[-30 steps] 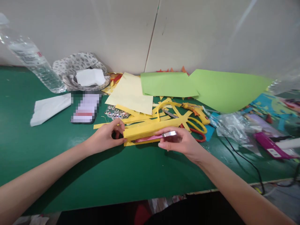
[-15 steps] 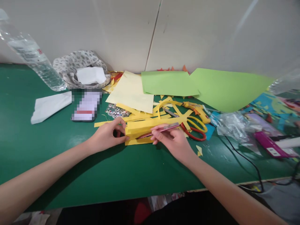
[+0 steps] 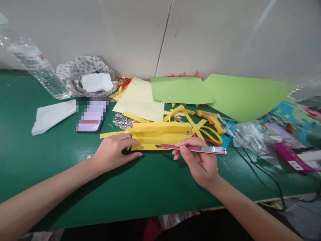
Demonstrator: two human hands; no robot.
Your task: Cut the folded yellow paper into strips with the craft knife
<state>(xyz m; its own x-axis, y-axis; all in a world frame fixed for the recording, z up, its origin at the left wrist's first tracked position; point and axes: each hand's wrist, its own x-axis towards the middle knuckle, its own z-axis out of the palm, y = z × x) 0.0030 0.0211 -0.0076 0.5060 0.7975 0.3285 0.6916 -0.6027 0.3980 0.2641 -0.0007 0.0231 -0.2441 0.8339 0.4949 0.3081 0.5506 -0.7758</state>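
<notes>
A folded strip of yellow paper point(image 3: 163, 138), creased lengthwise, lies on the green table in front of me. My left hand point(image 3: 117, 149) rests at its left end. The index fingertip touches the paper, while the thumb lies apart, just below the lower edge. In my right hand point(image 3: 198, 160) is a slim pink craft knife point(image 3: 187, 147) with a silver end, gripped between thumb and fingers. Its dark tip points left over the lower part of the yellow paper; I cannot tell if it touches.
Behind the paper are yellow strips point(image 3: 199, 129), scissors point(image 3: 210, 134), a yellow glue gun point(image 3: 212, 120), and a bag of gems point(image 3: 122, 120). Farther back lie green sheets point(image 3: 183, 90). A phone point(image 3: 90, 115) and water bottle point(image 3: 37, 63) are left; a black cord point(image 3: 263, 179) is right.
My left fingers have parted from their pinch on the paper. My right hand has moved right and slightly down, with the knife now nearly level. More of the folded paper shows.
</notes>
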